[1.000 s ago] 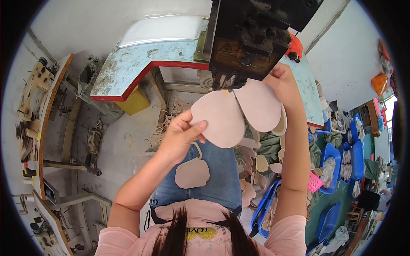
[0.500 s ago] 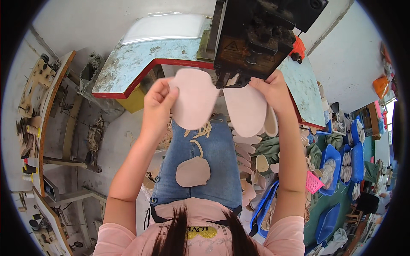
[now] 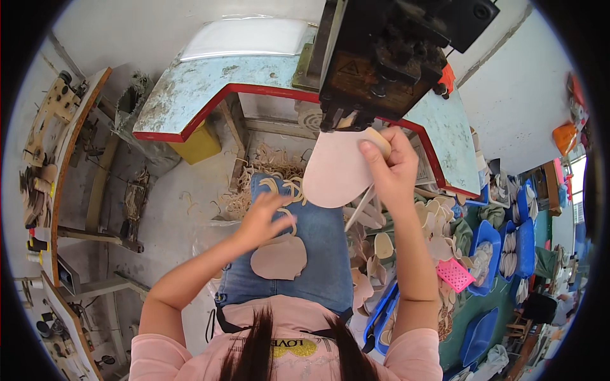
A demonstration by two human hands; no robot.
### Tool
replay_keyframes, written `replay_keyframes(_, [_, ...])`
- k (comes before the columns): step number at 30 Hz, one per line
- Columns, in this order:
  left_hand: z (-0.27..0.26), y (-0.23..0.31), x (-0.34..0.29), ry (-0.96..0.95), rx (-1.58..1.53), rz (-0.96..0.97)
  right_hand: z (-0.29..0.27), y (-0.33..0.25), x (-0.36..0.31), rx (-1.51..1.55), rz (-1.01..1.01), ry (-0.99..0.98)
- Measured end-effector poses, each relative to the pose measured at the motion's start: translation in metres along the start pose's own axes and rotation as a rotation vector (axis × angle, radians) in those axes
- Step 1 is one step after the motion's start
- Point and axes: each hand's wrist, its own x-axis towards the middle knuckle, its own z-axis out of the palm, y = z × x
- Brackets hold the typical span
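Note:
My right hand (image 3: 393,166) pinches a pale pink insole-shaped piece (image 3: 333,171) by its right edge, thumb on top. The piece's upper end lies beneath the dark machine head (image 3: 381,70). A tan edge shows under my fingers, and a thin pale strip (image 3: 360,208) hangs below that hand. My left hand (image 3: 259,219), slightly blurred, is over my lap with fingers apart and nothing visible in it. Just below it, another pinkish insole-shaped piece (image 3: 279,257) lies on my jeans. Curled pale trimmings (image 3: 293,189) rest on my lap near my knees.
Around the machine runs a worn light-blue table (image 3: 210,86) with a red edge. Trimmings (image 3: 273,159) pile beneath it beside a yellow bin (image 3: 198,145). Cut pieces (image 3: 438,222), a pink basket (image 3: 455,275) and blue tubs (image 3: 486,254) stand right. Wooden workbenches (image 3: 79,178) stand left.
My left hand has let go of its pink piece and moved down toward my lap. My right hand has shifted lower, its piece swinging left under the machine head.

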Motion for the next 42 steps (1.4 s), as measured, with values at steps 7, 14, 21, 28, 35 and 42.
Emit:
replay_keyframes(7, [-0.073,0.07,0.096,-0.223,-0.626,-0.389,0.025,0.024,-0.016,-0.038,0.018,0.028])
replay_keyframes(14, [-0.101,0.073,0.104,-0.251,-0.787,-0.414,0.02,0.032,-0.019,0.142,0.238,-0.655])
replay_keyframes(21, [-0.078,0.077,0.084,-0.139,-1.076,-0.474,-0.043,0.042,-0.031,0.241,0.416,-0.45])
replay_keyframes(28, [-0.059,0.079,0.074,0.023,-1.175,-0.437,-0.067,0.009,0.004,0.099,0.346,-0.173])
replay_keyframes(35, [-0.054,0.073,0.058,0.143,-1.115,-0.434,-0.048,-0.023,0.042,0.007,0.291,-0.207])
replay_keyframes(42, [-0.035,0.085,0.052,0.044,-1.253,-0.463,-0.045,-0.009,0.072,0.061,0.156,-0.246])
